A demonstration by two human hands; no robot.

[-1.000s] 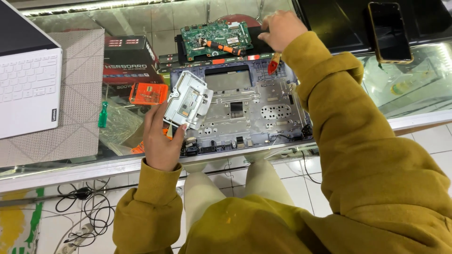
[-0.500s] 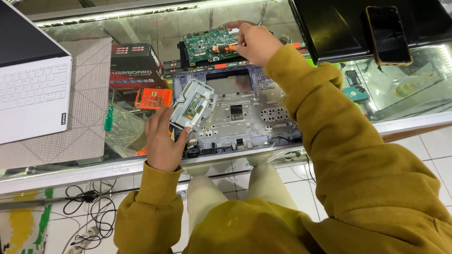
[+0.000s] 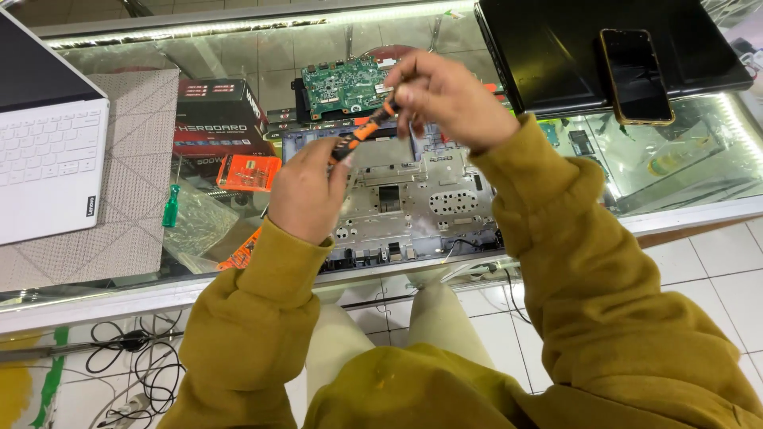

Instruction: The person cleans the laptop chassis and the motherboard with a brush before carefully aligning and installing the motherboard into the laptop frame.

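Observation:
My right hand [image 3: 449, 99] grips an orange and black screwdriver [image 3: 367, 127] above an opened grey laptop chassis [image 3: 413, 199] on the glass counter. The tool slants down to the left, and its lower end meets the curled fingers of my left hand [image 3: 306, 195]. That hand is raised with its back to the camera. The grey-white part it held a moment ago is hidden behind it. A green circuit board [image 3: 342, 83] lies just beyond the chassis.
A white laptop [image 3: 48, 159] sits on a grey mat at the left. A black laptop [image 3: 556, 56] with a phone [image 3: 636, 75] on it lies at the back right. An orange bit case [image 3: 248, 171], a small green screwdriver [image 3: 169, 208] and a black box [image 3: 218, 119] lie left of the chassis.
My right hand has come from the circuit board toward me with the screwdriver. My left hand has lifted and turned, hiding the grey-white part, and the two hands now meet.

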